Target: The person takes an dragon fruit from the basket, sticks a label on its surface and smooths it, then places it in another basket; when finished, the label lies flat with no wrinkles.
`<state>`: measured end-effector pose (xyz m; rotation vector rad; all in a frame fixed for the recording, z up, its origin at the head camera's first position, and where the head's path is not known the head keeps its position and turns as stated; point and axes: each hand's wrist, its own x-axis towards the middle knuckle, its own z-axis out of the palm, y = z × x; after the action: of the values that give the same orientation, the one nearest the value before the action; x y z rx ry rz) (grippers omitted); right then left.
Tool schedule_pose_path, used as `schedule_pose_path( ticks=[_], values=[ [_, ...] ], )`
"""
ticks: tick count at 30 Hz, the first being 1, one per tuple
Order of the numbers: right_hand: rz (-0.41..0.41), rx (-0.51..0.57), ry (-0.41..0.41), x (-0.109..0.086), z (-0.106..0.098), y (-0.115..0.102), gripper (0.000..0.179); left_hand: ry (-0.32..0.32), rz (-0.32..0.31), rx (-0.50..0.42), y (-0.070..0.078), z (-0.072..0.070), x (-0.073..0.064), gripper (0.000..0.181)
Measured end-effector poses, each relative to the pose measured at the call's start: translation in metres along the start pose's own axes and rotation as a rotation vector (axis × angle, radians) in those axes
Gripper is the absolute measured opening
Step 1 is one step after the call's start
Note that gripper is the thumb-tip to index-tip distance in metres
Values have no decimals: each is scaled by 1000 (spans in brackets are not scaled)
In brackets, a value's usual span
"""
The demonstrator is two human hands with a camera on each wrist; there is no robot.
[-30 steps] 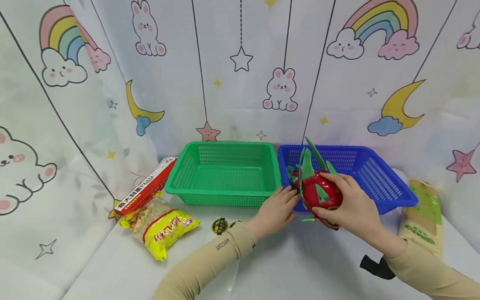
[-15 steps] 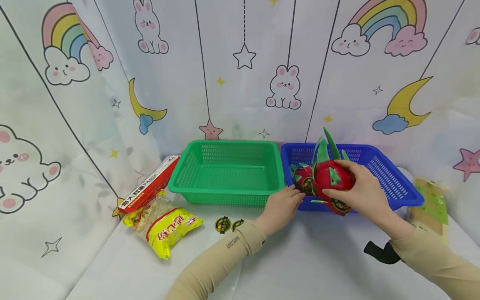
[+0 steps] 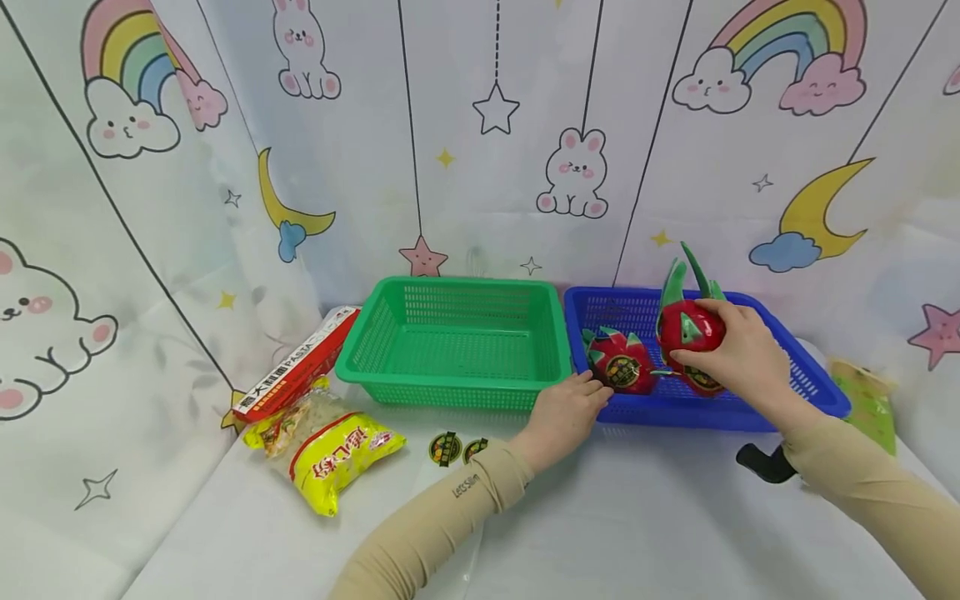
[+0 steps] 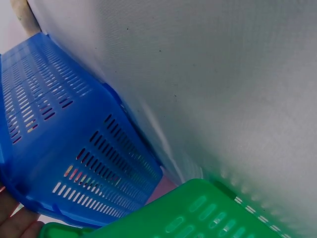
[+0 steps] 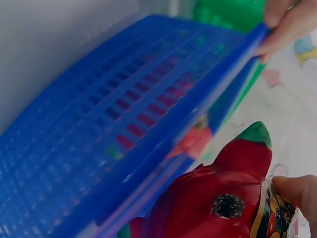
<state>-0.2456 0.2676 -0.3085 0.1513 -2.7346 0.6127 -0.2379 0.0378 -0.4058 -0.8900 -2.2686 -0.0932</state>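
Observation:
In the head view my right hand (image 3: 750, 354) grips a red dragon fruit (image 3: 688, 327) with green leaf tips, over the right part of the blue basket (image 3: 697, 412). The right wrist view shows this dragon fruit (image 5: 205, 206) close up, with fingertips on its label. A second dragon fruit (image 3: 621, 360) lies at the left end of the blue basket. My left hand (image 3: 566, 417) holds the basket's front left corner, beside the green basket (image 3: 450, 383). In the left wrist view only a few fingertips (image 4: 19, 223) show, at the blue rim.
Left of the green basket lie a red pasta box (image 3: 296, 367) and a yellow food bag (image 3: 337, 450). A green and beige packet (image 3: 866, 400) stands at the right. A black object (image 3: 765, 462) is near the right sleeve, and round stickers (image 3: 446, 448) are on the table.
My right hand has carried the dragon fruit rightward over the blue basket, exposing the second one. The left hand stays at the basket corner. The view has shifted slightly.

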Motion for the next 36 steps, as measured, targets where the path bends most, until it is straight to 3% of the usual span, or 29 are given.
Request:
schedule_pose_path(
  ticks=[16, 25, 36],
  values=[
    [96, -70, -153, 25, 21, 35, 81, 15, -1, -10, -1, 3, -3, 21],
    [89, -127, -259, 33, 27, 47, 84, 10, -5, -7, -1, 1, 0, 21],
    [106, -130, -333, 39, 33, 57, 83, 9, -10, -1, 0, 3, -1, 21]
  ],
)
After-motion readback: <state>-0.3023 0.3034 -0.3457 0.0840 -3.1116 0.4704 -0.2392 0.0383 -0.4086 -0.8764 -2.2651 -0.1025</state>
